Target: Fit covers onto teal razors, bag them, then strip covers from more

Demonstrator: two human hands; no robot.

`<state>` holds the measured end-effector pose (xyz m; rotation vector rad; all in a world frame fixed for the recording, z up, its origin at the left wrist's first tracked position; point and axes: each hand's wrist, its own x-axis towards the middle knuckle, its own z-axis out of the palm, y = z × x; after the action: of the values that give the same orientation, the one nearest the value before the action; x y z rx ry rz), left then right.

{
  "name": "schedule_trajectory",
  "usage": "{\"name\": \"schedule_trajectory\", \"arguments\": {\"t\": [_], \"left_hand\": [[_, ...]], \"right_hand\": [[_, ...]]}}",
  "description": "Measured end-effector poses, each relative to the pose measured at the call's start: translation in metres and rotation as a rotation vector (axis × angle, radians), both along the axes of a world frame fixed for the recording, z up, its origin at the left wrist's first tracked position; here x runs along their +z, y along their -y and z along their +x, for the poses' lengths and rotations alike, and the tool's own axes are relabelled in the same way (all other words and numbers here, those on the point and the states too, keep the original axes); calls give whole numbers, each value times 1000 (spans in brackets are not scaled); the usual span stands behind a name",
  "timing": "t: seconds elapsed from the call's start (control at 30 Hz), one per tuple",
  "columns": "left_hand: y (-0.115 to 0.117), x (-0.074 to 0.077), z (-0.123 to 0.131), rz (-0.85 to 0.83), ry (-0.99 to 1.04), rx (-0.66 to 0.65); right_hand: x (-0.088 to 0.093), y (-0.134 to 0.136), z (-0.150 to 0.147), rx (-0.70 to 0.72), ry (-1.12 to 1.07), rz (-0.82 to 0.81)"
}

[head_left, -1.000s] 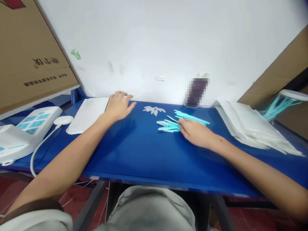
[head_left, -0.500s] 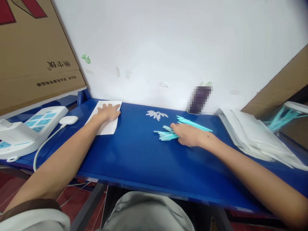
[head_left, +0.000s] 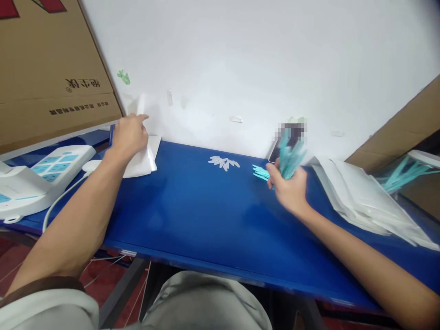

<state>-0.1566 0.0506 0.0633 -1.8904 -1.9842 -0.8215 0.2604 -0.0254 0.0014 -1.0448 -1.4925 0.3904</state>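
My right hand (head_left: 289,185) is wrapped round a bunch of thin turquoise sticks (head_left: 290,158), held upright above the table and smeared by motion. A few more turquoise sticks (head_left: 260,172) lie on the table just left of and behind that hand. At the far left, my left hand (head_left: 131,133) is closed on a thin white flat bag (head_left: 140,164), its index finger pointing out to the right. Part of this bag rises against the wall, while its lower part rests on the table. Between the hands lies a small fan of whitish flat slips (head_left: 224,163).
A pixelated phone (head_left: 275,151) leans on the wall behind my right hand. White flat bags (head_left: 371,197) are piled at the right, near a clear container (head_left: 409,172) of turquoise sticks. A power strip (head_left: 58,169) with a white cable and a big cardboard box (head_left: 58,59) occupy the left.
My right hand has lifted the bunch of sticks off the table and turned it upright, moving right. My left hand, flat on the white bag before, has closed and raised part of it.
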Motion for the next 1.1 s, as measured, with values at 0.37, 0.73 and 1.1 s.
{"name": "schedule_trajectory", "arguments": {"t": [0.37, 0.73, 1.1], "left_hand": [[47, 11, 85, 949, 286, -494], [87, -53, 155, 271, -168, -757], [76, 18, 244, -42, 381, -1326]], "right_hand": [[-18, 2, -19, 74, -233, -222], [-20, 4, -10, 41, -18, -274], [-11, 14, -17, 163, 240, -163]]}}
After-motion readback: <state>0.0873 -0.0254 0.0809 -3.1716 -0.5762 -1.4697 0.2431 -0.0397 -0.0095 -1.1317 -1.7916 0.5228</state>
